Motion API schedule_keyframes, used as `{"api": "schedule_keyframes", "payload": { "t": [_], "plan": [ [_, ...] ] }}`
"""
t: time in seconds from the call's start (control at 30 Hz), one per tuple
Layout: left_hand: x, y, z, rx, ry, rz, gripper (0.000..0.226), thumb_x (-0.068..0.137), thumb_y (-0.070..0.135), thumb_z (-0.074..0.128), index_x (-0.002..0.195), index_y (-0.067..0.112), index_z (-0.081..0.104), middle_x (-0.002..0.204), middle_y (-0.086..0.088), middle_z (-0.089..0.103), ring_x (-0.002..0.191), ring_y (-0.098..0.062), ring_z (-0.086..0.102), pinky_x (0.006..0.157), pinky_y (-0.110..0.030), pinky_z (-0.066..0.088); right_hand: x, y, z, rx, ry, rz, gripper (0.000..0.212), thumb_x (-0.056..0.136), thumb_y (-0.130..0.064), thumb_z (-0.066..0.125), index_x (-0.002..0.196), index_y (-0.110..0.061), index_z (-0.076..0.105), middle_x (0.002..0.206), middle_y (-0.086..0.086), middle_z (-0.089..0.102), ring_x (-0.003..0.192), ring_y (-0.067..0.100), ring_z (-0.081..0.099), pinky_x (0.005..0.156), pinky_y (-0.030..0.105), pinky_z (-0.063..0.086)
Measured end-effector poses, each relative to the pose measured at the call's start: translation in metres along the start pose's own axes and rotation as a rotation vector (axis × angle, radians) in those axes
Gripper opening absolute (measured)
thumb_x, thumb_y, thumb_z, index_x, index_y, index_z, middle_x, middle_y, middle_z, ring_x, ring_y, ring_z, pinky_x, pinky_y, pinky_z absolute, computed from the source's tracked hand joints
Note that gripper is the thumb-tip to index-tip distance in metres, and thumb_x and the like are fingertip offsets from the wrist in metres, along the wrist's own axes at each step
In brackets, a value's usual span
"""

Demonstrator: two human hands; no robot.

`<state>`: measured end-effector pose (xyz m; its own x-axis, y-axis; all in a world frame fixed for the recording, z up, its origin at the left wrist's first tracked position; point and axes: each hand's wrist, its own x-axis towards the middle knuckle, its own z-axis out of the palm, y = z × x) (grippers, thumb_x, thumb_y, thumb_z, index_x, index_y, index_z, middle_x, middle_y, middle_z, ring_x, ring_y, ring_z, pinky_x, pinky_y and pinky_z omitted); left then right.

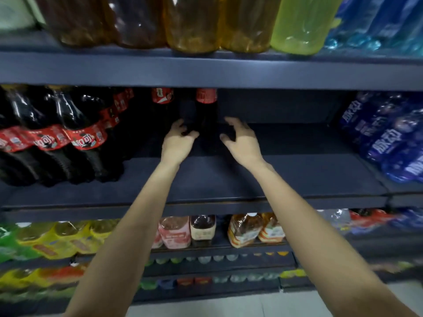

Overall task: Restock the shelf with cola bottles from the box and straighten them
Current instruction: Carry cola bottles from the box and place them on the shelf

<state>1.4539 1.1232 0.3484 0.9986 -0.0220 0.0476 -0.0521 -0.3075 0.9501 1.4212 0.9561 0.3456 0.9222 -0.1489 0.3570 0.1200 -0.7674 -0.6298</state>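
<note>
1. On the far left of the dark blue metal middle shelf (229, 179) stand big dark cola bottles with red labels (84, 138). Three stand in the front row, and more line up behind them; the ones at the back are too dark to count.
2. Next, deeper in, stands one more dark cola bottle with a red label (163, 97). Only its label shows well.
3. The left hand (177, 139) reaches far into the shelf. Its fingers curl near the bottom left side of the tall dark cola bottle at the back (206, 110). It is too dark to tell whether they touch it or hold it.
4. That one bottle stands upright at the back of the shelf, between the two hands.
5. The right hand (240, 139) is just right of the bottle. Its fingers are spread apart and bent a little, and they hold nothing.
6. On the far right of the shelf lie blue plastic bottles with white writing (386, 138), too blurry to count.
7. On the shelf above stand two brown, two orange and one yellow-green big bottle (302, 26).
</note>
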Motion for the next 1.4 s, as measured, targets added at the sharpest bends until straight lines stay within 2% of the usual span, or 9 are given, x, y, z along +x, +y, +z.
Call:
{"api": "schedule_keyframes", "payload": {
  "t": [0.17, 0.27, 0.37, 0.57, 0.67, 0.9, 1.07, 1.27, 1.4],
  "plan": [
    [-0.104, 0.011, 0.020, -0.109, 0.162, 0.397, 0.014, 0.092, 0.019, 0.054, 0.104, 0.023, 0.061, 0.089, 0.006, 0.067, 0.090, -0.009, 0.064, 0.085, -0.020, 0.048, -0.091, 0.004, -0.050, -0.205, 0.344, -0.297, 0.023, 0.090, -0.022, 0.058, 0.110, -0.013, 0.065, 0.092, -0.002, 0.071, 0.084, 0.017, 0.066, 0.070, 0.033, 0.054],
    [-0.156, 0.007, 0.046, -0.102, 0.199, 0.646, 0.005, 0.093, 0.015, 0.053, 0.096, 0.017, 0.056, 0.084, 0.003, 0.061, 0.081, -0.005, 0.059, 0.076, -0.019, 0.046, -0.154, 0.022, -0.071, -0.254, 0.532, -0.359, 0.015, 0.093, -0.017, 0.058, 0.099, -0.008, 0.068, 0.086, 0.001, 0.070, 0.076, 0.017, 0.065, 0.066, 0.028, 0.052],
    [-0.203, -0.001, 0.083, -0.098, 0.075, 0.738, 0.005, 0.094, 0.016, 0.050, 0.095, 0.015, 0.055, 0.087, 0.003, 0.058, 0.082, -0.005, 0.057, 0.076, -0.020, 0.045, -0.225, 0.051, -0.094, -0.250, 0.583, -0.292, 0.013, 0.091, -0.012, 0.060, 0.097, -0.006, 0.069, 0.084, 0.003, 0.067, 0.076, 0.018, 0.062, 0.070, 0.026, 0.048],
    [-0.313, -0.024, 0.187, 0.023, -0.464, 0.469, 0.017, 0.092, 0.013, 0.056, 0.108, 0.013, 0.061, 0.097, 0.008, 0.065, 0.088, 0.001, 0.060, 0.081, -0.016, 0.047, -0.392, 0.130, -0.155, -0.209, 0.370, 0.108, 0.024, 0.092, -0.020, 0.056, 0.112, -0.010, 0.064, 0.102, 0.006, 0.065, 0.093, 0.027, 0.061, 0.082, 0.035, 0.049],
    [-0.373, -0.047, 0.248, 0.187, -0.728, 0.348, 0.020, 0.091, 0.016, 0.060, 0.110, 0.017, 0.063, 0.107, 0.004, 0.065, 0.096, -0.006, 0.061, 0.088, -0.028, 0.050, -0.483, 0.166, -0.192, -0.193, 0.280, 0.422, 0.034, 0.092, -0.031, 0.052, 0.123, -0.017, 0.057, 0.109, 0.000, 0.066, 0.100, 0.022, 0.061, 0.081, 0.032, 0.047],
    [-0.514, -0.065, 0.389, 0.173, -1.045, 0.122, 0.021, 0.091, 0.005, 0.057, 0.097, 0.024, 0.064, 0.099, 0.004, 0.069, 0.085, -0.001, 0.062, 0.080, -0.016, 0.046, -0.670, 0.235, -0.275, -0.114, 0.237, 1.027, 0.038, 0.093, -0.026, 0.057, 0.129, -0.020, 0.048, 0.110, -0.003, 0.067, 0.103, 0.015, 0.062, 0.083, 0.031, 0.046],
    [-0.593, -0.070, 0.507, 0.367, -1.321, 0.023, 0.024, 0.090, 0.009, 0.056, 0.089, 0.032, 0.063, 0.099, 0.002, 0.068, 0.097, -0.018, 0.063, 0.089, -0.031, 0.048, -0.779, 0.296, -0.338, -0.103, 0.210, 1.351, 0.035, 0.092, -0.027, 0.055, 0.126, -0.022, 0.051, 0.113, -0.002, 0.067, 0.102, 0.019, 0.062, 0.085, 0.033, 0.047],
    [-0.701, -0.038, 0.666, 0.639, -1.661, 0.287, 0.020, 0.091, 0.023, 0.057, 0.110, 0.021, 0.065, 0.099, 0.008, 0.064, 0.099, -0.013, 0.060, 0.088, -0.026, 0.045, -0.893, 0.373, -0.443, -0.200, 0.110, 1.525, 0.028, 0.093, -0.029, 0.052, 0.121, -0.026, 0.055, 0.110, -0.005, 0.066, 0.100, 0.020, 0.062, 0.084, 0.034, 0.050],
    [-0.782, 0.009, 0.764, 0.525, -1.718, 0.369, 0.016, 0.092, 0.022, 0.056, 0.105, 0.027, 0.065, 0.099, 0.012, 0.067, 0.097, -0.009, 0.063, 0.087, -0.025, 0.048, -0.956, 0.412, -0.530, -0.183, 0.187, 1.636, 0.026, 0.093, -0.025, 0.053, 0.119, -0.023, 0.058, 0.107, -0.004, 0.068, 0.098, 0.019, 0.062, 0.081, 0.032, 0.049]
  ]
}}
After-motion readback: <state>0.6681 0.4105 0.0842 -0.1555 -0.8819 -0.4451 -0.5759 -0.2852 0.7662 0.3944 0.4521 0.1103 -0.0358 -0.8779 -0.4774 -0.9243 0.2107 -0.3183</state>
